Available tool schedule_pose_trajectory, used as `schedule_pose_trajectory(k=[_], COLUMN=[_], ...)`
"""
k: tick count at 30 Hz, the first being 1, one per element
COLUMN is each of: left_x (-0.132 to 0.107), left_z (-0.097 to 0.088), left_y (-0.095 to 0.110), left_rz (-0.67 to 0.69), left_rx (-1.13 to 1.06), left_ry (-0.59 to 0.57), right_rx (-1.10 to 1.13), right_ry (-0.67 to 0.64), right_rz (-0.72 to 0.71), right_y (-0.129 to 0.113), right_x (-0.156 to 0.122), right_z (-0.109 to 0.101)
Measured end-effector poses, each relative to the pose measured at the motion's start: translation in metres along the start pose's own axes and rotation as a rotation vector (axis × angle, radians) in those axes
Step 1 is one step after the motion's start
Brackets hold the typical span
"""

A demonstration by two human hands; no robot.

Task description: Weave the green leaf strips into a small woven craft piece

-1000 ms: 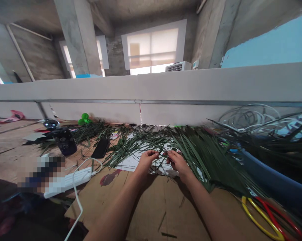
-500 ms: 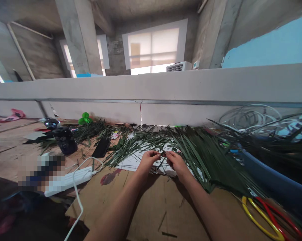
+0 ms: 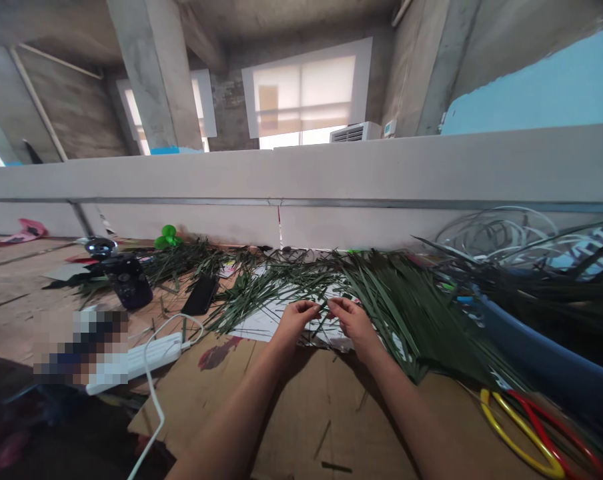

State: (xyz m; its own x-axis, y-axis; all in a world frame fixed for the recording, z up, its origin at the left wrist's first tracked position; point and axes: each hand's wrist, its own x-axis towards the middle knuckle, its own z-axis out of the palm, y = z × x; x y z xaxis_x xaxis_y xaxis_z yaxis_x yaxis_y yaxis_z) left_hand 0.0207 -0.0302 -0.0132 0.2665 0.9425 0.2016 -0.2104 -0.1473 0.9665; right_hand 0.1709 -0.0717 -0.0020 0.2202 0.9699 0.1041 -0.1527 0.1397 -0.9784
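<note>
Close together over the white sheet point(image 3: 254, 322), my two hands face each other with bent fingers. My left hand point(image 3: 299, 320) pinches a small dark green leaf strip point(image 3: 323, 307) between thumb and forefinger. My right hand point(image 3: 352, 321) is closed in a pinch at the other side of the strip; its exact hold is too small to make out. Cut green leaf strips point(image 3: 261, 290) lie scattered just beyond the hands. On the right spreads a large bundle of long green leaves point(image 3: 421, 313).
Scissors with yellow and red handles point(image 3: 524, 433) rest at the lower right, by a blue tub point(image 3: 546, 340). Cardboard point(image 3: 281, 413) lies under my forearms. To the left are a phone point(image 3: 201, 295), a dark cup point(image 3: 127, 281) and a white power strip point(image 3: 136, 363). A white partition point(image 3: 301, 177) stands behind.
My fingertips have parted slightly, the right hand's drawing a little away from the left's. The surroundings stay the same apart from a slight shift of view.
</note>
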Motion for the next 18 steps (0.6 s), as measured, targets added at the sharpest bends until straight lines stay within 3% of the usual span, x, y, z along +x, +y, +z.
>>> schedule_pose_trajectory(k=[6, 18], left_x=[-0.002, -0.002], left_z=[0.003, 0.006], left_y=[0.003, 0.004], left_rz=[-0.014, -0.021], left_rx=[0.026, 0.050], left_ry=[-0.054, -0.088], right_rx=[0.040, 0.088], right_ry=[0.006, 0.062], right_rz=[-0.077, -0.019], right_y=[0.005, 0.011], right_x=[0.004, 0.007], right_z=[0.001, -0.004])
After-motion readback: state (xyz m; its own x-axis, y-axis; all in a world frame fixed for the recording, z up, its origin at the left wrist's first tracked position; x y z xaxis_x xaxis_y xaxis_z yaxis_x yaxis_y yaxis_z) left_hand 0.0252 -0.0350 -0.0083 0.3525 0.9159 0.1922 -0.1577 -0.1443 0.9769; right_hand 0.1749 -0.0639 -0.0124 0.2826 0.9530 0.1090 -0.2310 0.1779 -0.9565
